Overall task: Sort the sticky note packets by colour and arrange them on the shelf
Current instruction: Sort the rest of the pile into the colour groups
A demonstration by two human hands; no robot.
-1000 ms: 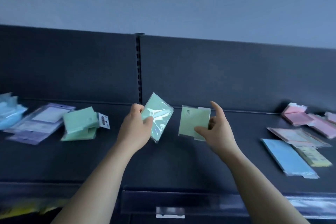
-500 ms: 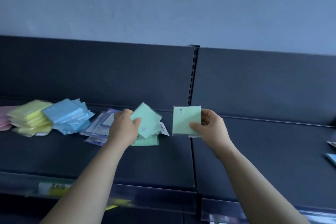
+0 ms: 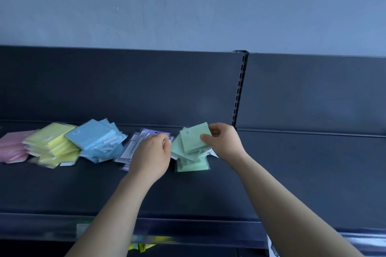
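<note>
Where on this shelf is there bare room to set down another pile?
Widest bare patch: the shelf right of the green pile, past the slotted upright. A bare strip also runs along the front, between the piles and the front lip. Leftward it is crowded: pink pile, yellow pile, blue pile and purple pile packed close.

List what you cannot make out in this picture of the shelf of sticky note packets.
Head view:
Left hand: fingers curl away, so any grip is hidden.
Purple packets: count hidden by that hand.
Pink pile: cut off by left edge.
Print on the green packet in the right hand: too small.
</note>
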